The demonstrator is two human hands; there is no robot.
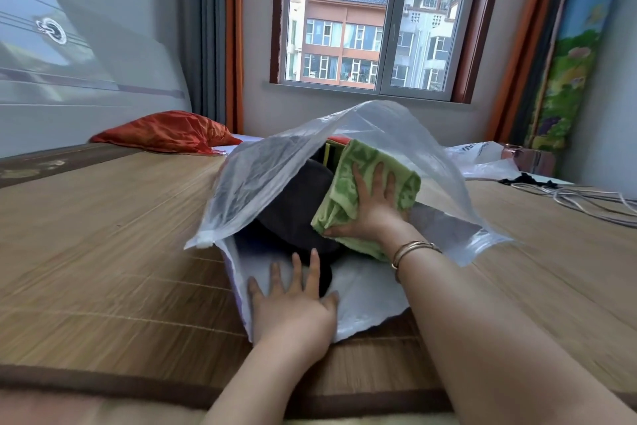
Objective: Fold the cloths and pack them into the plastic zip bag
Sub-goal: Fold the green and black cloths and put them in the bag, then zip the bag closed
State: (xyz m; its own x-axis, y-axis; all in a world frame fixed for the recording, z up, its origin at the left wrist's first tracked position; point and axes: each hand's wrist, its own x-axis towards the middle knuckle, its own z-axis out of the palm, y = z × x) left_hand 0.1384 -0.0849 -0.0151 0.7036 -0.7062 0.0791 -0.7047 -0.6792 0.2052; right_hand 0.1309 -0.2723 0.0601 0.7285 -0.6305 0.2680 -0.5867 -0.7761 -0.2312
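**Green towel going into the open zip bag**

One clear plastic zip bag (348, 148) lies open at the centre of the frame on a bamboo bed mat (103, 235), its upper flap raised like a tent. Inside it sit at least two cloths: one dark folded cloth (296, 207) in the middle and one folded green patterned towel (365, 190) at its right, partly within the mouth.

Two hands are in view. The right hand (372, 211), with bangles on the wrist, reaches forward from lower right; its fingers (379, 176) are spread over the top of the towel and the thumb is tucked under its near edge, gripping it. The left hand (293, 307) lies flat at lower centre, fingers straight and splayed, pressing down the bag's lower flap.

One red pillow (165, 131) rests at upper left of the bed.
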